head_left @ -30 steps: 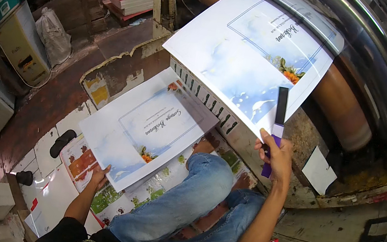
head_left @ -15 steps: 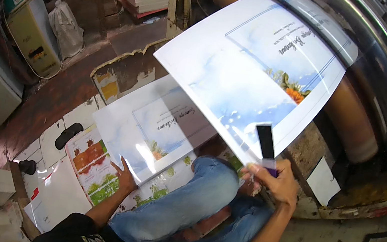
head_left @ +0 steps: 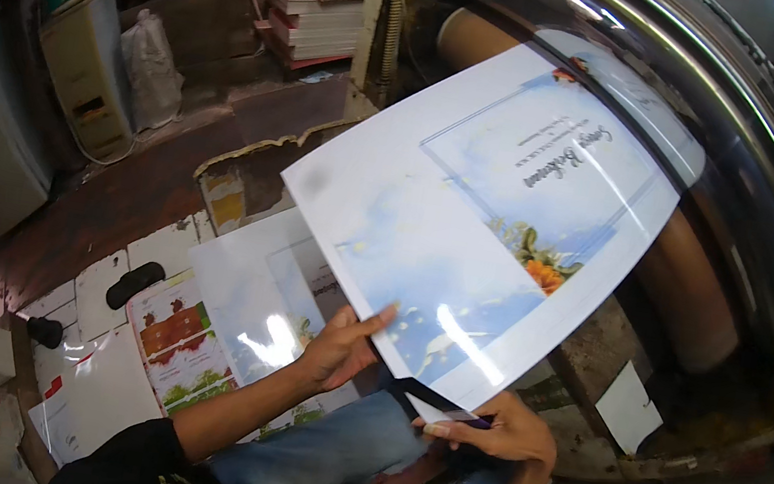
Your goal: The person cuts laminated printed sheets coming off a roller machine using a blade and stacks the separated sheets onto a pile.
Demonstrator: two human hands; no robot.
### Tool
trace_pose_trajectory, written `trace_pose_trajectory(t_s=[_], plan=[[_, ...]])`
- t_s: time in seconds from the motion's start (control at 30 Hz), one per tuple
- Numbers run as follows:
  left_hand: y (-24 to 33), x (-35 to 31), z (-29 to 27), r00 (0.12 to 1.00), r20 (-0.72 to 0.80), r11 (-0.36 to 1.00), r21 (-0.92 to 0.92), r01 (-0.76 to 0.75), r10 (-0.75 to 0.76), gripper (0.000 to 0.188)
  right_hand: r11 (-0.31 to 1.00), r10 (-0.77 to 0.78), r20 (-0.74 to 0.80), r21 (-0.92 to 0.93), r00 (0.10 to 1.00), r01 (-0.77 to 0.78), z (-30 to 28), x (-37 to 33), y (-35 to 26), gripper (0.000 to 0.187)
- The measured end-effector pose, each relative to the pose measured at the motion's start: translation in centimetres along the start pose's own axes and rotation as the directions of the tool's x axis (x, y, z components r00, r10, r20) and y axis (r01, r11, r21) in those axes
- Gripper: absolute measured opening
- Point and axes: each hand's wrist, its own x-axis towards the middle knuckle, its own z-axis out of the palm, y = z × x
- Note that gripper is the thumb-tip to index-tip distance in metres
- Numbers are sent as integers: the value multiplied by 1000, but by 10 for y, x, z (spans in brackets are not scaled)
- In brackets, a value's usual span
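Note:
A large glossy printed sheet, with blue watercolour and orange flowers, hangs out of the machine's rollers toward me. My left hand pinches its near left edge, thumb on top. At the near corner my right hand is closed around a flat black blade-like tool with a bit of purple at the grip. The black strip lies across the sheet's corner, and a small white corner piece shows below it. Whether my right fingers also grip the paper is hard to tell. Beneath lies a stack of similar printed sheets.
Shiny metal rollers and a brown roller stand at the right. A white paper scrap lies below them. Red-topped stacks sit at the back. Colourful prints and a black object lie to the left.
My left hand has left the lower stack and taken the hanging sheet's edge. The right hand has moved down, its black tool now across the corner. The sheet extends further toward me.

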Motion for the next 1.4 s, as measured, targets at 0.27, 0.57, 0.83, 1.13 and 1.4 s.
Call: trace_pose_trajectory(t_s=[0.27,0.57,0.83,1.13,1.4], plan=[[13,-12,-39,982,-174,943,333,-15,77,42,995,67,-88,77,994,-60,-39,-16,-17,31],[18,-44,-76,981,-191,955,290,69,-12,30,812,-64,-953,123,297,570,-63,21,18,35],[16,-70,-94,956,-289,931,333,148,-48,21,920,43,-975,124,218,372,-118,41,42,31],[15,-103,-113,938,-323,922,314,227,-121,17,982,-104,-975,-71,194,172,-225,47,41,33],[32,-131,-140,926,-328,918,276,285,-189,24,984,-120,-938,-69,324,166,-192,54,47,37]])
